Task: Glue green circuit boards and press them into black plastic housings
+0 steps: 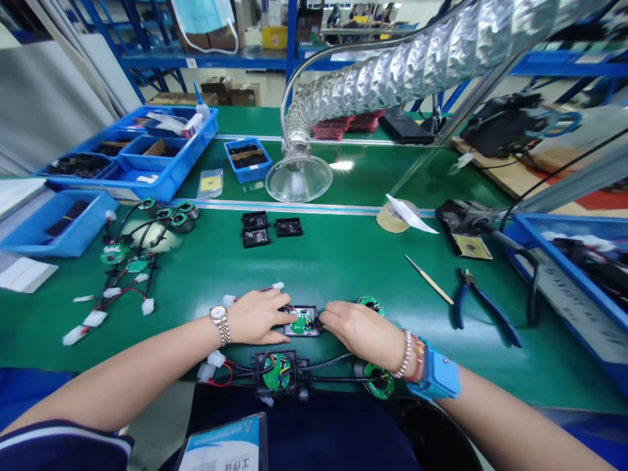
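My left hand (255, 317) and my right hand (360, 330) meet over a small black housing (303, 322) with a round green circuit board in it, on the green mat near the front edge. Both hands have curled fingers pressing on the housing from either side. Red and black wires run out from under my left hand to a white connector (278, 286). A green coil ring (370, 303) lies just behind my right hand. Closer to me sits a second black housing with a green board (278, 373), wired to another green ring (380, 383).
Three empty black housings (269, 229) lie mid-table. A pile of wired boards and coils (140, 252) is at left, blue bins (147, 150) behind. Blue pliers (483, 307), a thin stick (429, 279), a tape roll (395, 216) and a fume-extractor funnel (299, 176) are to the right and back.
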`<state>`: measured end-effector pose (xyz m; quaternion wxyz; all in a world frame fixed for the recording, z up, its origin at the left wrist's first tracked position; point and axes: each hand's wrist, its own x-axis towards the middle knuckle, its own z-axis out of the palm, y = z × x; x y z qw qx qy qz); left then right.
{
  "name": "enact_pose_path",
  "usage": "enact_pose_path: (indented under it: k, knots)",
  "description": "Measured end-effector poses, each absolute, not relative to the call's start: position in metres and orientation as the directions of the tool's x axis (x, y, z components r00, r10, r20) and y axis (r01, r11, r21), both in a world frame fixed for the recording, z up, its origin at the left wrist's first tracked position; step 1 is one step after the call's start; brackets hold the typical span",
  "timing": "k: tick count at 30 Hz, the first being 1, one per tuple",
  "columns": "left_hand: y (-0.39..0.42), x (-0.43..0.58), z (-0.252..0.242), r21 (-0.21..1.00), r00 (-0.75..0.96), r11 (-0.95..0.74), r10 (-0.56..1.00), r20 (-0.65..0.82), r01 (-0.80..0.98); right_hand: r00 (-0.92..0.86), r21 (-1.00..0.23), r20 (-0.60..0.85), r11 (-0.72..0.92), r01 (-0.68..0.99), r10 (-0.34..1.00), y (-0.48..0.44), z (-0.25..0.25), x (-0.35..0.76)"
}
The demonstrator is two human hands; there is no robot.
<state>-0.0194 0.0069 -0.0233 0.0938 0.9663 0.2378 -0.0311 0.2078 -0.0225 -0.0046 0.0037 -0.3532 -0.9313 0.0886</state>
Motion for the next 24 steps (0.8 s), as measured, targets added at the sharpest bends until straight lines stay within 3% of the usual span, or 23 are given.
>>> enact_pose_path:
  k: [4, 9, 15, 19, 24]
  knots:
    - [0.008, -0.022, -0.028, 0.137, 0.856, -0.845, 0.509, -0.084, 0.516, -0.716, -0.102, -0.073, 0.709, 0.698, 0.694, -0.019, -0.007, 0.205]
    - [0.010, -0.024, -0.028, 0.132, 0.849, -0.839, 0.520, -0.089, 0.528, -0.662, -0.238, -0.105, 0.627, 0.742, 0.742, -0.015, -0.005, 0.201]
    - [0.010, -0.023, -0.028, 0.121, 0.850, -0.842, 0.515, -0.108, 0.525, -0.624, -0.240, -0.232, 0.578, 0.780, 0.746, -0.006, -0.001, 0.196]
    - [0.011, -0.024, -0.029, 0.131, 0.850, -0.840, 0.514, -0.113, 0.526, -0.667, -0.285, -0.158, 0.614, 0.736, 0.728, -0.007, -0.005, 0.198]
    - [0.012, -0.024, -0.031, 0.145, 0.850, -0.838, 0.516, -0.105, 0.527, -0.677, -0.220, -0.064, 0.652, 0.726, 0.733, -0.014, -0.009, 0.198]
